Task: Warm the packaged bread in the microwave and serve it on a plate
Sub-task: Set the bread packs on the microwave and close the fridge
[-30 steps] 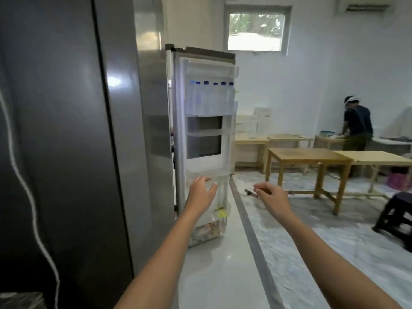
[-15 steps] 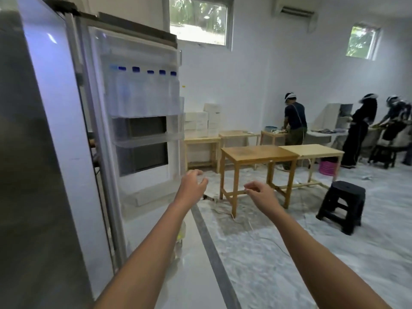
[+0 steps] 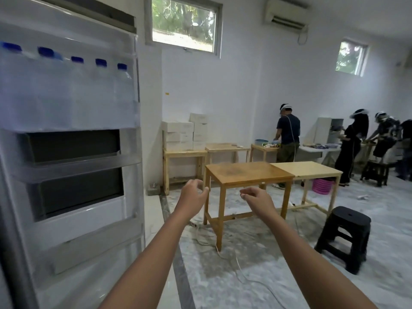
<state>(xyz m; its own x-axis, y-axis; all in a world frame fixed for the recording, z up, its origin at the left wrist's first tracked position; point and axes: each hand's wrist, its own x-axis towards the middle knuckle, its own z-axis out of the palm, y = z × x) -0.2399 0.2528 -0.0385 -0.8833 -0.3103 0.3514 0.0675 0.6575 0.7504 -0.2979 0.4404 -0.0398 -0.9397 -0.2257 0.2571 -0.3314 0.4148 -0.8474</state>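
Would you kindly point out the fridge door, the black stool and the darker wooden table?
fridge door (image 3: 89, 221), head view, on its white inner panel.
black stool (image 3: 349, 216), head view, on its seat.
darker wooden table (image 3: 247, 172), head view, on its tabletop.

No text or labels readable — none anywhere.

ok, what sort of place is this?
Likely a shared data-collection room, not a home kitchen: wooden tables, other people in head-worn gear at benches, and an open fridge door holding blue-capped bottles.
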